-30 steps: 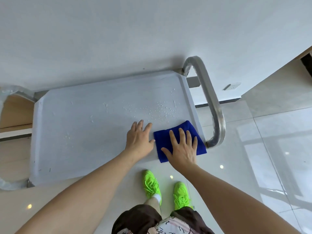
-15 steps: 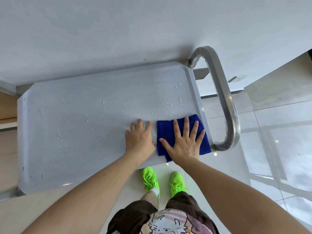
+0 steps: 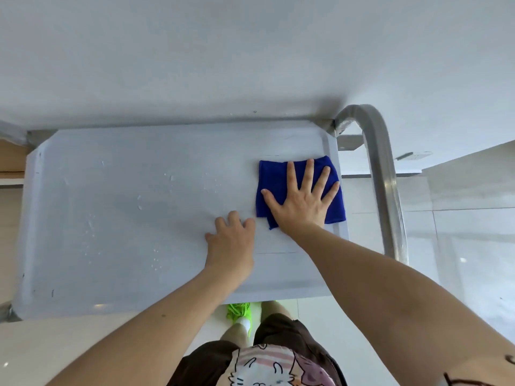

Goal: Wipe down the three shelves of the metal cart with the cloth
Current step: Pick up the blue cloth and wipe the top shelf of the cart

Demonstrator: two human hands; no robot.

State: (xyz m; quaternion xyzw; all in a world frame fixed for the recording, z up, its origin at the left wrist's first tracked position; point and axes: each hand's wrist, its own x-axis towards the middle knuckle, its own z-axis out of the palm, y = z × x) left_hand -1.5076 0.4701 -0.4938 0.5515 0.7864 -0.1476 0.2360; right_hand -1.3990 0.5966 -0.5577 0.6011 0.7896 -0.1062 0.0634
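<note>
The cart's top shelf (image 3: 117, 213) fills the middle of the view, a pale grey metal tray with water drops scattered over its centre and left. A folded blue cloth (image 3: 274, 179) lies at its far right, close to the right rim. My right hand (image 3: 302, 200) presses flat on the cloth with fingers spread. My left hand (image 3: 231, 242) rests on the bare shelf just left of the cloth, fingers curled under, holding nothing. The lower shelves are hidden beneath the top one.
The cart's steel handle (image 3: 381, 176) loops out from the right end. A white wall (image 3: 250, 51) runs right behind the cart. Glossy floor tiles (image 3: 459, 246) lie to the right, and my green shoes (image 3: 239, 313) show below the shelf's near edge.
My right hand has pushed the cloth away from the near edge towards the back right of the shelf, clearing drops there. My left hand stayed beside it, and the view moved closer.
</note>
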